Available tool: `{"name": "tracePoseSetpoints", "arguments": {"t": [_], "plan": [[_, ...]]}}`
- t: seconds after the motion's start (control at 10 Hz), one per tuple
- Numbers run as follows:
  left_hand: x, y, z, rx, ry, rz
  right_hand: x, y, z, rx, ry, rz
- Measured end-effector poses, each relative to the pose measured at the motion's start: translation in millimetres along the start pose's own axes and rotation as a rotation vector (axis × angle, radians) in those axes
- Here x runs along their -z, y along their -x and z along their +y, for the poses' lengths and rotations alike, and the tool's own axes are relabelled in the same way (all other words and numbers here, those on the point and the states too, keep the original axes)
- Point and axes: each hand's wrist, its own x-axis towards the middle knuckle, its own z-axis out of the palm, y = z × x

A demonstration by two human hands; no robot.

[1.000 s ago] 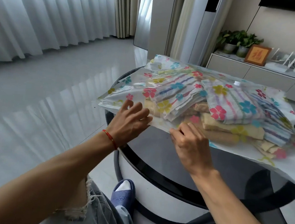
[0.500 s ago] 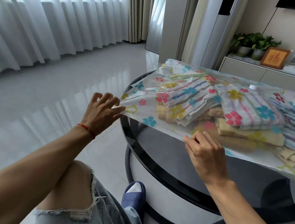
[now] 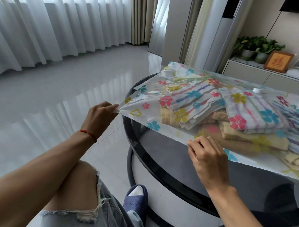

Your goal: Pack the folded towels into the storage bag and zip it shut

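Observation:
A clear storage bag [image 3: 146, 111] printed with coloured flowers lies on a round black glass table [image 3: 168, 162]. Inside it are folded towels [image 3: 242, 116], striped ones on top of beige ones. My left hand [image 3: 100, 115] pinches the bag's near left corner, which hangs past the table's edge. My right hand [image 3: 207, 157] pinches the bag's near edge further right, fingers curled over the strip. A white valve cap [image 3: 256, 90] sits on the bag's top face.
A shiny grey tiled floor [image 3: 56, 96] spreads to the left, with white curtains [image 3: 44, 22] behind. A low cabinet [image 3: 267, 76] with potted plants and a framed picture stands at the back right. My knee and a blue slipper [image 3: 135, 199] are below the table.
My left hand slid left along the bag's near edge to its corner and closed on it. My right hand stayed pinching the edge. The view shifted left.

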Motion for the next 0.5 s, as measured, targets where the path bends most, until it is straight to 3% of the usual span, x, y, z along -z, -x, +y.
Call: {"name": "tracePoseSetpoints", "arguments": {"t": [0.2,0.4,0.5], "plan": [[0.0,5.9,10.0,0.149,0.063,-0.044,-2.4,4.2,-7.5,-0.034,-0.03,-0.019],[5.8,10.0,59.1,0.105,-0.086,-0.125,4.8,6.8,-15.0,-0.077,-0.095,-0.023],[11.4,17.7,113.2,0.041,0.135,-0.095,21.0,9.3,-23.8,-0.167,-0.291,0.047]]}}
